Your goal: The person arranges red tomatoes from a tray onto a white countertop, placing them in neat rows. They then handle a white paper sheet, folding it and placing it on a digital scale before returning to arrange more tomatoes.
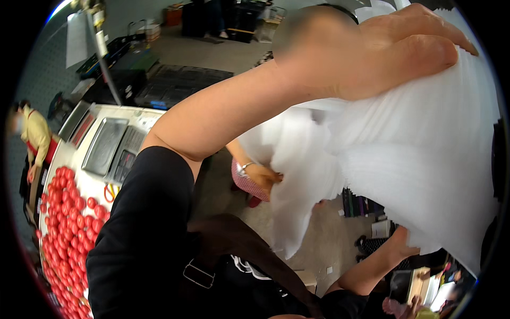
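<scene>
My left hand (406,52) reaches across the upper right, its fingers closed on the upper edge of a stack of thin white sheets (398,159) with serrated edges. The stack fans out and hangs down over the right side. My right forearm comes in from the lower right; its hand is hidden behind the sheets' lower edge. Another person's hand (265,177), with a bracelet at the wrist, is beside a loose hanging part of the sheets, near the middle; whether it touches them is unclear.
At the left, a white table (97,109) bears a metal tray (105,145), a dark device beside it, yellow and red-orange handles and many red, tomato-like fruits (67,223). A person (38,131) in yellow stands beyond it. Black crates (179,85) lie behind; a metal pole rises at the table's far edge.
</scene>
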Tool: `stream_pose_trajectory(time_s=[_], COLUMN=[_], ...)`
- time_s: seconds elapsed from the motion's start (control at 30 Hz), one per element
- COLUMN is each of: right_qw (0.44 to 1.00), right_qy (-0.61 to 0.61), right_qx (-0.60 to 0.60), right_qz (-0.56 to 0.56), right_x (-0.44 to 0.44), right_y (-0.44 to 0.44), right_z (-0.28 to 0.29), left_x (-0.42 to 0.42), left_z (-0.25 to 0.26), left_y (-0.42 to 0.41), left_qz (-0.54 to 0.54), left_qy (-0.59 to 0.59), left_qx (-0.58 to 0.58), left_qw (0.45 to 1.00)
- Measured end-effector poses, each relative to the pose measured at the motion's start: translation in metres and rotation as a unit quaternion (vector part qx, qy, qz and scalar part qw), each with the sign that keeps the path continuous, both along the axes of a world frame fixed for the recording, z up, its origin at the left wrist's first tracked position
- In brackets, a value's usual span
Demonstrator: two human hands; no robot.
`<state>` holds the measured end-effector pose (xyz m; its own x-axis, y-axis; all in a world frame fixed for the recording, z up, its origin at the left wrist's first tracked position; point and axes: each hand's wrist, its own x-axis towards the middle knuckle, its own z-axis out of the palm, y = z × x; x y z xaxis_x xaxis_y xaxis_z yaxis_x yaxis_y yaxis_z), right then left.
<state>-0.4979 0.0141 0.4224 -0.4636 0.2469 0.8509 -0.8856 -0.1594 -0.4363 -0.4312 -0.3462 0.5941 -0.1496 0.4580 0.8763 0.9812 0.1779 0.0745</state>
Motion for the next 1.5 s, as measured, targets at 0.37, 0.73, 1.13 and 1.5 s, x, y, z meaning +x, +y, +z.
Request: stream_pose_trajectory(time_s=[0.37,0.73,1.13,1.5], right_qw=[0.972,0.866,0.583,0.268], right_qy=[-0.055,-0.165,-0.42,-0.39], right_qx=[-0.018,0.143,0.253,0.373], right_qz=[0.229,0.449,0.648,0.798], right_x=[-0.021,0.012,0.161,0.306], right_y=[-0.097,-0.236,-0.48,-0.595], right_z=[0.044,0.037,-0.004,-0.191], left_x=[0.156,0.259,0.428,0.557], left_z=[-0.008,-0.072,-0.213,-0.384], left_y=[-0.024,-0.097,-0.2,-0.145], left_qz=[0.293,0.395,0.582,0.727], left_qy=[0.063,-0.04,0.035,-0.056], left_qx=[0.064,0.266,0.31,0.319], left_qw=[0.952,0.879,0.751,0.606])
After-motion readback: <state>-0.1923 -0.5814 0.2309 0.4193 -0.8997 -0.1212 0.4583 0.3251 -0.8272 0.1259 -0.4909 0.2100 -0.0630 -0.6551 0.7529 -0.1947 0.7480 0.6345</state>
